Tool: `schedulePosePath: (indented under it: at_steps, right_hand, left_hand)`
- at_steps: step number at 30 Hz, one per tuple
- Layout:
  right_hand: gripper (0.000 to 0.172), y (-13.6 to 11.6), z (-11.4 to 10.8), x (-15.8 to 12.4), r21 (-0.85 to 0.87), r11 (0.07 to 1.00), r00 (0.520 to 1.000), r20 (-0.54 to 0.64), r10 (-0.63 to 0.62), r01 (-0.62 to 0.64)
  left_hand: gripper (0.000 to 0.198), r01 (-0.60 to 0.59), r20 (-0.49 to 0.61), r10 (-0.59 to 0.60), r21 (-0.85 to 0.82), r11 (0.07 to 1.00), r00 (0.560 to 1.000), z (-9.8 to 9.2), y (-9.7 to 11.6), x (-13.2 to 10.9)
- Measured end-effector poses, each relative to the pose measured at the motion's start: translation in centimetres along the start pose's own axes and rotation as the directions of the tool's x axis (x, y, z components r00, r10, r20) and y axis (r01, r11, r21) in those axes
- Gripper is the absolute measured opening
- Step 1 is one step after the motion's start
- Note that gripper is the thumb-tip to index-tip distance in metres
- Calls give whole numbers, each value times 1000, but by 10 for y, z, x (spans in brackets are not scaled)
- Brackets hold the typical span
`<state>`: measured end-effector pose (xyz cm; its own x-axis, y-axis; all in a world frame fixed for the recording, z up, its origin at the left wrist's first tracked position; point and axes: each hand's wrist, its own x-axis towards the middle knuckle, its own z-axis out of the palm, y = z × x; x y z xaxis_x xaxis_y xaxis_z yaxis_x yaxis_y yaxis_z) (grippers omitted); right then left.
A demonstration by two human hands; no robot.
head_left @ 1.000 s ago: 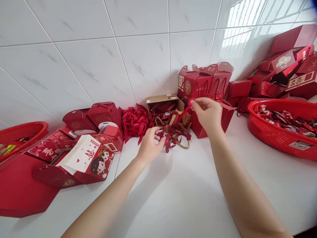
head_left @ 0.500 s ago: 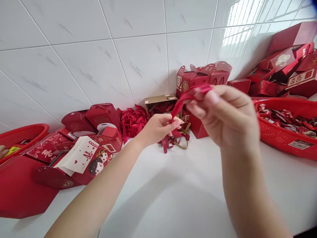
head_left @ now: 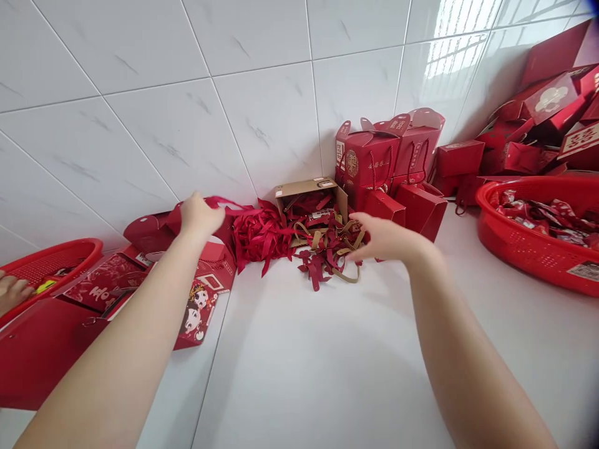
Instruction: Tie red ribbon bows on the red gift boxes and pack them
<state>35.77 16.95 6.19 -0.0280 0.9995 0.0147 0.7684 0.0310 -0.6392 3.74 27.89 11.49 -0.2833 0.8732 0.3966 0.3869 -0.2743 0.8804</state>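
My left hand (head_left: 200, 215) is closed on a red ribbon (head_left: 227, 201), whose loose end trails right above a heap of red ribbons (head_left: 262, 234). The hand hides part of the red boxes behind it. My right hand (head_left: 386, 238) holds nothing, with thumb and fingers apart, at the right side of a pile of dark red and tan strap pieces (head_left: 322, 255). These pieces spill out of an open cardboard box (head_left: 304, 187) lying against the wall.
Red gift boxes (head_left: 369, 159) stand behind my right hand, and more (head_left: 201, 299) lie at left. A red basket (head_left: 524, 218) of wrapped sweets is at right, another basket (head_left: 79, 255) at far left with another person's hand (head_left: 14, 292). Stacked red boxes (head_left: 515, 156) fill the right corner.
My left hand has moved left with the red ribbon. The right hand has let go of the ribbon, moved away from me and down to the strap pieces, and opened.
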Motion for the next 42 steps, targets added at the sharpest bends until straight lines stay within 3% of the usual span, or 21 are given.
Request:
schedulePosePath:
  at_steps: [2, 4, 5, 6, 8, 10, 11, 13, 16, 21, 26, 28, 31, 34, 37, 39, 42]
  right_hand:
    - [131, 4, 19, 14, -171, 980, 971, 197, 137, -103]
    - [147, 7, 42, 27, -278, 951, 938, 273, 216, -138]
    - [149, 8, 55, 32, -303, 944, 934, 282, 219, -130]
    - [150, 9, 67, 37, -315, 942, 937, 284, 206, -112]
    - [145, 12, 88, 44, -318, 946, 945, 288, 156, -59]
    - [134, 16, 102, 48, -298, 954, 954, 281, 104, -16]
    - [125, 19, 106, 50, -288, 958, 961, 265, 83, -3]
    - [103, 24, 109, 52, -273, 962, 973, 226, 53, 11]
    - [86, 31, 107, 55, -264, 964, 978, 208, 16, 40]
    - [77, 35, 105, 59, -260, 963, 978, 206, -14, 68]
    - [73, 36, 106, 60, -237, 969, 978, 205, -23, 72]
    - [71, 36, 105, 60, -224, 972, 979, 204, -22, 68]
    - [71, 37, 105, 60, -208, 976, 979, 204, -14, 58]
    - [67, 37, 103, 59, -196, 979, 978, 208, -17, 58]
    - [64, 36, 102, 59, -191, 979, 977, 213, -23, 65]
    - [65, 35, 102, 59, -192, 979, 976, 216, -25, 68]
    - [68, 34, 103, 58, -202, 978, 977, 212, -14, 58]
  left_hand:
    - [64, -106, 55, 93, 334, 937, 994, 7, -16, -5]
    - [76, -246, 210, 156, 526, 814, 965, 16, -34, -18]
    - [73, -336, 317, 177, 566, 753, 932, 22, -43, -27]
    - [67, -429, 432, 189, 566, 704, 882, 28, -52, -35]
    - [52, -602, 646, 193, 502, 621, 738, 40, -70, -50]
    - [40, -714, 774, 186, 425, 556, 605, 51, -86, -61]
    - [34, -747, 804, 185, 403, 529, 565, 57, -93, -65]
    - [25, -778, 821, 189, 399, 485, 539, 68, -102, -69]
    - [24, -788, 813, 196, 423, 448, 548, 91, -107, -66]
    - [26, -781, 826, 159, 422, 461, 540, 131, -103, -53]
    - [26, -705, 807, 129, 411, 578, 577, 140, -95, -38]
    - [26, -652, 777, 139, 400, 644, 615, 136, -89, -32]
    - [24, -544, 685, 173, 372, 752, 707, 128, -74, -18]
    - [21, -385, 529, 179, 310, 869, 829, 115, -55, 3]
    - [21, -207, 327, 132, 208, 956, 936, 89, -25, 34]
    - [20, -146, 189, 115, 155, 977, 975, 64, -1, 56]
    - [21, -134, -5, 137, 182, 974, 991, 28, 32, 80]
